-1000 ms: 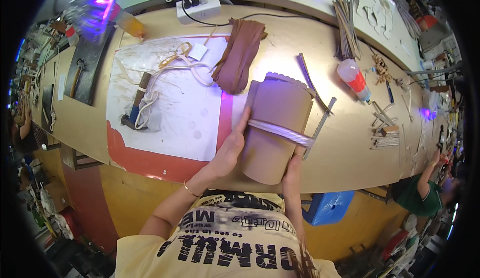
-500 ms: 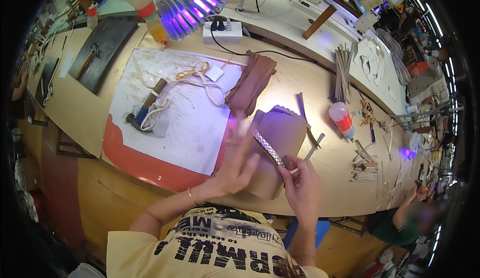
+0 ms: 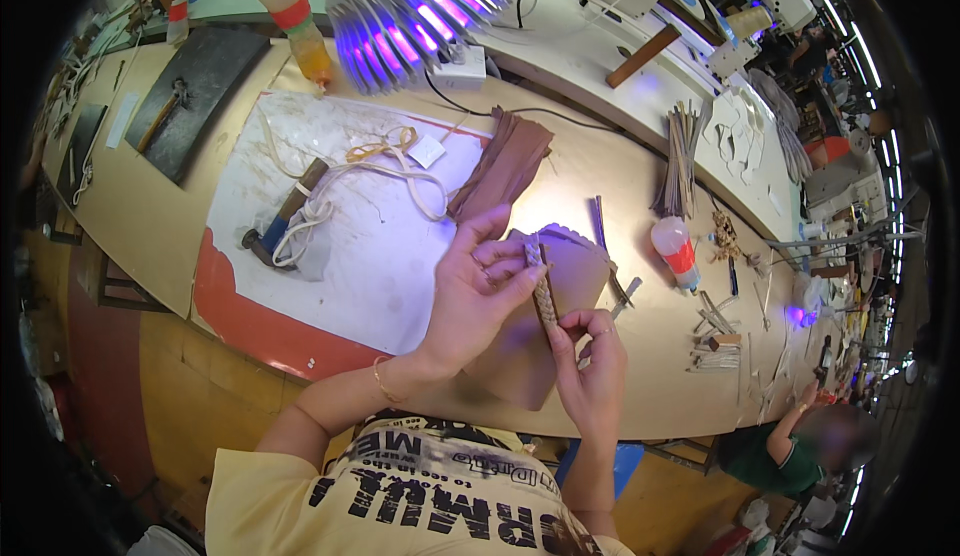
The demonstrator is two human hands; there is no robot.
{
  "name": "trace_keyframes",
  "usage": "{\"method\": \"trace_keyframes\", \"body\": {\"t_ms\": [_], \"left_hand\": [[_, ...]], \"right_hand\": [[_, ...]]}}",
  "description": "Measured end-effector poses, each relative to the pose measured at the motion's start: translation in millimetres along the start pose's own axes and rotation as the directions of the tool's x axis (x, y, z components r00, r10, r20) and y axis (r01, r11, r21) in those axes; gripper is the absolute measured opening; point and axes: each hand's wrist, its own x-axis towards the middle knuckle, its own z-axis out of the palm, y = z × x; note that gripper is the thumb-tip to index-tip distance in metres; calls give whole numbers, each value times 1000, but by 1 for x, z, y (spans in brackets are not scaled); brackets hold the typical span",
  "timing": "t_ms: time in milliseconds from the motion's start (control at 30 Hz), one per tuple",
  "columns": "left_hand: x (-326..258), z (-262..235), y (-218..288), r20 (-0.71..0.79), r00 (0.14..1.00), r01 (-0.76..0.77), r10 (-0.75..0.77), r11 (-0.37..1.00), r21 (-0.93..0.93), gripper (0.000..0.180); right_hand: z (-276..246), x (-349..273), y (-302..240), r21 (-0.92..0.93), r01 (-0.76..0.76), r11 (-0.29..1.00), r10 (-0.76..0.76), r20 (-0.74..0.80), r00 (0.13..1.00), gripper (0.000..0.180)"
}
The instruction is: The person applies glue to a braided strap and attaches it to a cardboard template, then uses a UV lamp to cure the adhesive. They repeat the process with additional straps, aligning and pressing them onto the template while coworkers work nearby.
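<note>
A short braided strap (image 3: 545, 303), pale and brownish, is held upright between my two hands above the table. Around its upper part my left hand (image 3: 482, 286) is closed, thumb against the braid. My right hand (image 3: 588, 351) pinches the lower end between thumb and fingers. Beneath the strap lies a brown sheet (image 3: 573, 278) with a scalloped far edge. A stack of reddish-brown leather strips (image 3: 505, 166) rests just beyond my left hand.
To the left, a hammer (image 3: 285, 214) and white cord (image 3: 420, 181) lie on a stained white sheet (image 3: 350, 301). A lamp (image 3: 420, 21) hangs over the far side. At right stand a red-banded bottle (image 3: 676, 254) and bundled strips (image 3: 680, 161). A co-worker (image 3: 790, 451) is at far right.
My left hand, blurred and off the strap before, has come in and grips its upper part. The strap has turned more upright. My right hand still pinches the lower end.
</note>
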Motion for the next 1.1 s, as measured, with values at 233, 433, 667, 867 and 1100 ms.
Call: {"method": "trace_keyframes", "body": {"t_ms": [233, 433, 667, 867, 1100], "left_hand": [[38, -20, 54, -160, 950, -258, 266, 963, 73, 72], [56, -38, 71, -195, 925, -306, 327, 943, 133, 73], [60, -42, 72, -168, 927, -313, 335, 939, 144, 70], [54, -46, 70, -150, 941, -274, 302, 944, 184, 68], [39, -57, 80, -143, 962, -191, 231, 949, 251, 71]], "right_hand": [[30, 75, -36, 468, -101, 878, -100, 385, 918, 35], [58, 103, -49, 459, -92, 884, -163, 486, 859, 24], [70, 115, -50, 515, -123, 848, -165, 479, 862, 21], [70, 115, -55, 511, -111, 852, -173, 476, 863, 21], [36, 103, -42, 530, -146, 835, -105, 414, 904, 25]]}}
